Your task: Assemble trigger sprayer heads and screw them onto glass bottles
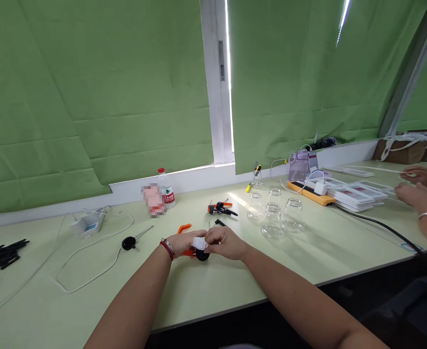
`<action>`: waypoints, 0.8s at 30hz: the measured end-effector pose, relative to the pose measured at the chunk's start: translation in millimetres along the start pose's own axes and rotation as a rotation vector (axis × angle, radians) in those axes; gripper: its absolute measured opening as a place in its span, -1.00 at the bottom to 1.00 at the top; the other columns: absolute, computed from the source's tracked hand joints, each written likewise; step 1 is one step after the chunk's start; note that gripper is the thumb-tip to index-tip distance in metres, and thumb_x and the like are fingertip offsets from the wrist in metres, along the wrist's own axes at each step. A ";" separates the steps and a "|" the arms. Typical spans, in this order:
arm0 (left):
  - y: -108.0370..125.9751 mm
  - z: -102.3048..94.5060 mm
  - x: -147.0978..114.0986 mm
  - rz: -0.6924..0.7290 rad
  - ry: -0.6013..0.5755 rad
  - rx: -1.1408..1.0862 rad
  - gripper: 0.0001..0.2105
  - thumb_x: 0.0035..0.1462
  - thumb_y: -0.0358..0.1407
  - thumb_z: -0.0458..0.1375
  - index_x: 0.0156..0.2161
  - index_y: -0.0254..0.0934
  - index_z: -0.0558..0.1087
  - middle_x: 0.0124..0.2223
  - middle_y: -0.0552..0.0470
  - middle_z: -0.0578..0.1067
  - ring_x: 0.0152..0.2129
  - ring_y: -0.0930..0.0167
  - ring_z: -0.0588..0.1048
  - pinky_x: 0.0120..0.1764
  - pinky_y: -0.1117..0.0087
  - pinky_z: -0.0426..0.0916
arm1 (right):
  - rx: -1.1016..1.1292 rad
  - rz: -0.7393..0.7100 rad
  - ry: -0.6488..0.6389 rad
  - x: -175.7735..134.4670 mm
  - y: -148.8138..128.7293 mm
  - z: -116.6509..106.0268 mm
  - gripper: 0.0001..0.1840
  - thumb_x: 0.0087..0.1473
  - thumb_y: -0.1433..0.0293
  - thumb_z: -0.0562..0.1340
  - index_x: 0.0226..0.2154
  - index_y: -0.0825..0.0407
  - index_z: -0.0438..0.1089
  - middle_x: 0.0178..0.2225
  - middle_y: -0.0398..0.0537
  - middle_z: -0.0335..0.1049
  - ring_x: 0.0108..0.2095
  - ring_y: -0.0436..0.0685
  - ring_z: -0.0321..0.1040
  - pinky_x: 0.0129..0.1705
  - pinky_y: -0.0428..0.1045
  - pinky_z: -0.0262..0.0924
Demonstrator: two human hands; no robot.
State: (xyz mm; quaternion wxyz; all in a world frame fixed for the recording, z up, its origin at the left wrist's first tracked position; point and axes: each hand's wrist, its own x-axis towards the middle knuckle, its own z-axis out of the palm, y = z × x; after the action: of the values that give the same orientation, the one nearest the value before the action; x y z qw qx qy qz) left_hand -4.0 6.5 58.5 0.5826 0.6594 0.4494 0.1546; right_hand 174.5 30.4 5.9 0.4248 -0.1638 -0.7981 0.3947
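Observation:
My left hand [184, 243] is closed around a black round piece [202, 255], with an orange handle [184, 228] showing beside its fingers. A small white tissue-like piece [199, 243] lies over the black part, between my two hands. The fingers of my right hand [225, 242] are pinched together at the right edge of the white piece. What the fingertips cover is hidden. Just beyond my hands lies an orange-and-black hand tool [222, 208]. To the left rests a black round part with a thin metal stem [129, 243].
Several clear glass jars [272, 223] stand right of my hands. A water bottle [167, 194] stands at the back. A white cable [86, 286] loops on the left near black strips [2, 256]. Rightward are a power strip [313, 193], white panels [355, 198] and another person's hands [413, 191].

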 end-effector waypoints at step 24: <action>-0.1 -0.4 -0.2 -0.020 0.004 -0.014 -0.53 -0.22 -0.27 0.13 -0.07 -0.14 0.35 -0.28 0.07 0.44 -0.43 0.41 0.36 -0.47 0.45 0.16 | 0.177 0.096 0.012 0.7 4.0 2.0 -0.89 -0.27 0.42 0.39 -0.58 0.07 0.46 -0.49 -0.11 0.39 -0.43 0.02 0.31 -0.37 -0.07 0.20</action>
State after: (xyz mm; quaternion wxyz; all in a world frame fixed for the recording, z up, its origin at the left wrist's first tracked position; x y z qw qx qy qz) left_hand -4.5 6.7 58.5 0.5877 0.6506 0.4559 0.1531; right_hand 172.2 32.4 2.5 0.4231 -0.1659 -0.7487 0.4826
